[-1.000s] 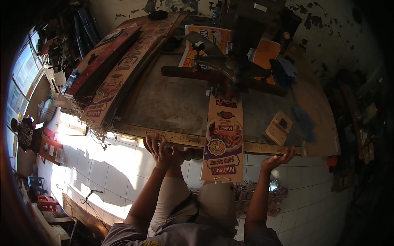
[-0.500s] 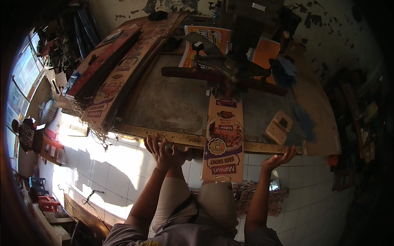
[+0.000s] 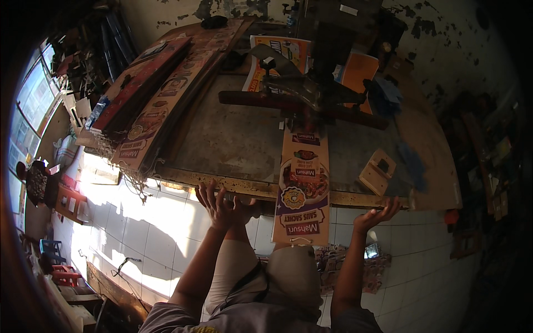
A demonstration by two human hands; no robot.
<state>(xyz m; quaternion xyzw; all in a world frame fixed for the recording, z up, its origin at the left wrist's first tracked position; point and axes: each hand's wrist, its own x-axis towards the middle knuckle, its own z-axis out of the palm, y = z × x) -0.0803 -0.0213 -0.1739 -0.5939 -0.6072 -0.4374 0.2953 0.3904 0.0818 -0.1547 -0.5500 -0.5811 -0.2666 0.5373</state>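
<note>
My left hand (image 3: 216,208) is at the front edge of the worktable (image 3: 216,141), its fingers raised and spread apart with nothing in them. Farther right, my right hand (image 3: 377,216) rests by the same edge, palm turned up and fingers stretched out, also holding nothing. Between the two hands a long printed strip (image 3: 302,186), brown and purple with food pictures, hangs past the edge toward my knees. A small cord loop shows at its near end. The far end runs under a dark machine (image 3: 305,94) with a wide reddish crossbar.
Stacked long printed strips (image 3: 158,108) with frayed cords lie at the table's left. A small wooden block (image 3: 377,172) sits near the right front edge, beside a blue cloth-like piece (image 3: 412,166). Orange printed sheets (image 3: 360,75) are behind the machine. Red and blue stools (image 3: 65,276) stand lower left.
</note>
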